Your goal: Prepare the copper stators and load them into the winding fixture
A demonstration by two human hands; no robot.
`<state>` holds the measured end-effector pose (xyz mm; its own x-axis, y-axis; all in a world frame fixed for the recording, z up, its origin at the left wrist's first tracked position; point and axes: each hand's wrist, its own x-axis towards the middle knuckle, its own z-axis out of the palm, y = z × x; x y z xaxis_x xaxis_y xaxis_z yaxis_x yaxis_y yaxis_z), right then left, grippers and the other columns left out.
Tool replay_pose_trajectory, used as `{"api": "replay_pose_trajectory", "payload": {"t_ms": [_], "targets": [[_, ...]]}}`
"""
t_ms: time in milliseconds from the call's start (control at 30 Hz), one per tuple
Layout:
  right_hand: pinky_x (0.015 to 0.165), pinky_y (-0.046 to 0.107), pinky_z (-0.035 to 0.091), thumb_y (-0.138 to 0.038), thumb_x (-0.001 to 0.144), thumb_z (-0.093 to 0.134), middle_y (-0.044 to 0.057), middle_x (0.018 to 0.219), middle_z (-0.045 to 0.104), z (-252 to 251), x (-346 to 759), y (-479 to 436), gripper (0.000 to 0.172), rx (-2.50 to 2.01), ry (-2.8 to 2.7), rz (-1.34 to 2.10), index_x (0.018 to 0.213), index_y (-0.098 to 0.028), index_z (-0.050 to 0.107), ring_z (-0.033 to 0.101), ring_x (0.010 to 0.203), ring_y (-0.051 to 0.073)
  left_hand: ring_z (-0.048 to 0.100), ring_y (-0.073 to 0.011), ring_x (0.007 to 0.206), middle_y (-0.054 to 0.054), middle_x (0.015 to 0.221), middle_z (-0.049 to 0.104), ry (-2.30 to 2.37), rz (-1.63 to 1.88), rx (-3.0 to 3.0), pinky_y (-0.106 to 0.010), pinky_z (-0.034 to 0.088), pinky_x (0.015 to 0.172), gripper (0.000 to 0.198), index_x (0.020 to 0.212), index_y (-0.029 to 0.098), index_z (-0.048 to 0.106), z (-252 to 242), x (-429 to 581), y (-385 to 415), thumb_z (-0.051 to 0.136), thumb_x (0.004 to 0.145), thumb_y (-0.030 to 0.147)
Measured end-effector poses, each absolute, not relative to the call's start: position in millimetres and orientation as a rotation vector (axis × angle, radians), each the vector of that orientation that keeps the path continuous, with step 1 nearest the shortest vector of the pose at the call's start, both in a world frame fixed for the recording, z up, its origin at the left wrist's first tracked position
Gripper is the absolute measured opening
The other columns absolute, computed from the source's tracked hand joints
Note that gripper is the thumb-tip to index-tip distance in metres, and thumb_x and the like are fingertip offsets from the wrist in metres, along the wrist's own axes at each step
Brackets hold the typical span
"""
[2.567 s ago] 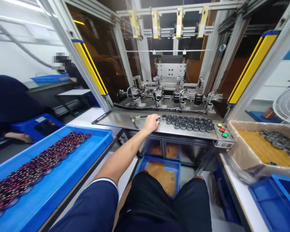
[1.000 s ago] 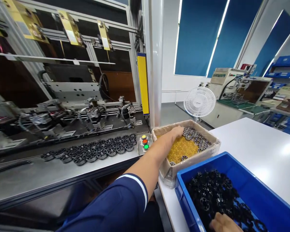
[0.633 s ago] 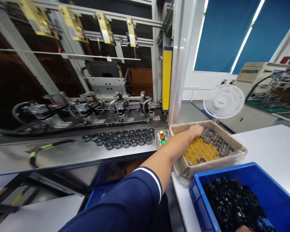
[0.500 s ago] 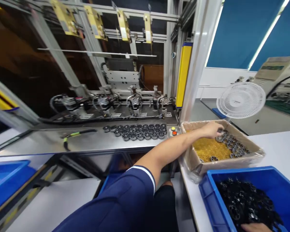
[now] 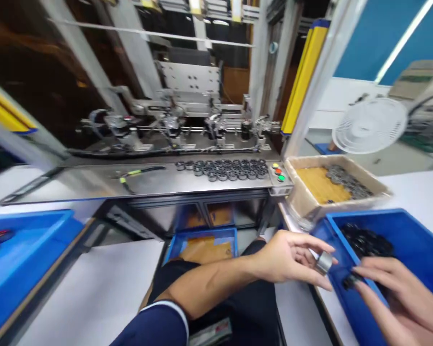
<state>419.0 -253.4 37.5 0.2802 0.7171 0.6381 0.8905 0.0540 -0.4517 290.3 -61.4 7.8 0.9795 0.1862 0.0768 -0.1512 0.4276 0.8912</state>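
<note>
My left hand [image 5: 286,257] pinches a short silver metal ring [image 5: 324,263] between thumb and fingers, over the edge of the white side table. Facing it, my right hand [image 5: 400,293] grips a small black part [image 5: 350,279] with thumb and fingertips; blur hides its exact shape. The two parts are close together but apart. Both hands are beside the blue bin [image 5: 416,230], which holds a heap of black parts [image 5: 364,240]. Behind it, a cardboard box [image 5: 380,193] lined with plastic contains spoked metal rings [image 5: 350,182] on a yellow-brown layer.
Rows of dark rings [image 5: 234,169] lie on the machine's metal ledge [image 5: 159,185], near a button box [image 5: 282,185] and a black-and-yellow cable [image 5: 130,175]. A white fan [image 5: 370,126] stands behind the box. Other blue bins are at left [image 5: 29,259] and below the ledge [image 5: 202,233].
My left hand has come back from the cardboard box with a metal ring. My right hand has risen out of the bin of black parts, holding one. The view has shifted downward.
</note>
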Motion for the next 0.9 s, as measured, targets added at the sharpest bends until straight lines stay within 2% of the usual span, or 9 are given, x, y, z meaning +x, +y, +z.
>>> {"api": "replay_pose_trajectory", "payload": {"t_ms": [100, 200, 400, 533, 633, 900], "targets": [[0.082, 0.032, 0.055, -0.003, 0.086, 0.065, 0.006, 0.098, 0.067, 50.8, 397.8, -251.4, 0.027, -1.612, -1.568, -0.194, 0.107, -0.021, 0.066, 0.067, 0.094, 0.020, 0.071, -0.0179, 0.078, -0.011, 0.094, 0.077, 0.027, 0.208, 1.119, -0.031, 0.057, 0.076, 0.076, 0.110, 0.011, 0.074, 12.8, 281.5, -76.4, 0.099, 0.040, 0.026], [0.077, 0.034, 0.057, 0.002, 0.085, 0.061, 0.006, 0.092, 0.067, 54.2, 388.6, -247.4, 0.030, -1.531, -1.541, -0.178, 0.105, -0.020, 0.065, 0.067, 0.090, 0.020, 0.073, -0.0183, 0.082, -0.009, 0.092, 0.077, 0.015, 0.186, 1.088, -0.031, 0.058, 0.080, 0.062, 0.106, 0.012, 0.074, 15.0, 277.2, -85.8, 0.096, 0.048, 0.020], [0.076, 0.036, 0.055, 0.004, 0.084, 0.061, 0.008, 0.095, 0.064, 53.5, 386.7, -254.5, 0.034, -1.534, -1.576, -0.191, 0.109, -0.019, 0.063, 0.064, 0.091, 0.020, 0.074, -0.0153, 0.077, -0.005, 0.085, 0.077, 0.011, 0.142, 0.981, -0.030, 0.059, 0.080, 0.057, 0.104, 0.012, 0.073, 12.3, 276.9, -95.9, 0.094, 0.051, 0.012], [0.085, 0.043, 0.056, 0.003, 0.082, 0.064, 0.014, 0.109, 0.061, 49.7, 392.5, -258.5, 0.045, -1.551, -1.692, -0.171, 0.123, -0.014, 0.057, 0.060, 0.105, 0.026, 0.075, -0.0186, 0.082, -0.007, 0.088, 0.077, 0.043, 0.152, 0.975, -0.033, 0.059, 0.084, 0.059, 0.106, 0.012, 0.073, 9.7, 277.5, -94.2, 0.095, 0.052, 0.017], [0.086, 0.042, 0.056, 0.004, 0.080, 0.065, 0.015, 0.111, 0.060, 44.9, 397.5, -258.7, 0.054, -1.565, -1.786, -0.309, 0.130, -0.013, 0.055, 0.060, 0.106, 0.026, 0.075, -0.0205, 0.086, -0.007, 0.090, 0.077, 0.055, 0.167, 0.997, -0.036, 0.058, 0.089, 0.062, 0.108, 0.012, 0.073, 7.6, 277.9, -91.9, 0.096, 0.051, 0.019], [0.083, 0.042, 0.060, -0.005, 0.085, 0.068, 0.015, 0.109, 0.062, 43.1, 403.9, -257.8, 0.052, -1.607, -1.890, -0.506, 0.135, -0.013, 0.055, 0.062, 0.103, 0.027, 0.075, -0.0191, 0.085, -0.008, 0.093, 0.079, 0.046, 0.186, 0.960, -0.033, 0.060, 0.087, 0.059, 0.106, 0.013, 0.074, 5.2, 278.4, -92.8, 0.095, 0.051, 0.012]]}}
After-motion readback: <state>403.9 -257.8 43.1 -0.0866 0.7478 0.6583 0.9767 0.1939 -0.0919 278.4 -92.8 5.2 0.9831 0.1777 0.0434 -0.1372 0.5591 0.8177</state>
